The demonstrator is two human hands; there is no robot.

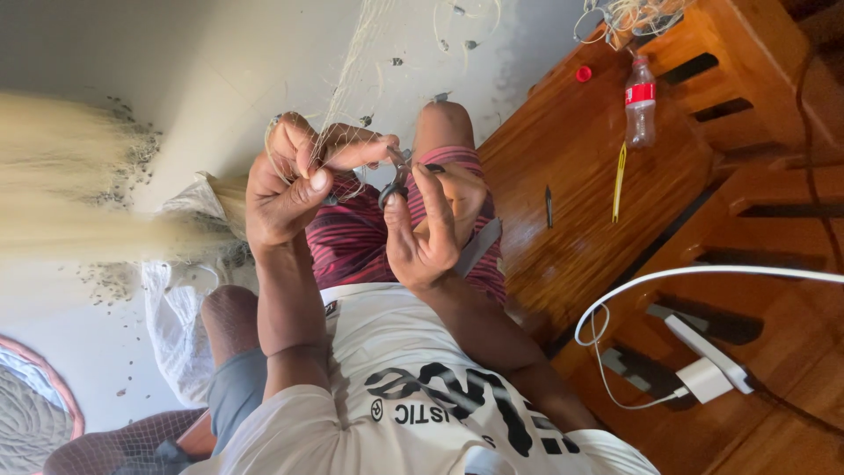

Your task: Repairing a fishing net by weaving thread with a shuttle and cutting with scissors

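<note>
My left hand (286, 189) is closed on a bunch of fine pale fishing net (352, 79) that rises from my fingers toward the floor at the top of the view. My right hand (431, 233) holds a small pair of dark-handled scissors (396, 180), blades pointing at the net strands beside my left thumb. Both hands are close together above my lap, over red striped shorts (352, 242). Small dark weights hang along the net's line (457, 40).
A wooden bench (571, 176) on the right carries a plastic bottle (640, 101), a red cap (583, 74), a yellow netting needle (619, 180) and a dark slim tool (549, 205). A white charger with cable (703, 378) lies lower right. A white sack (176, 325) and a blurred net heap (70, 189) sit left.
</note>
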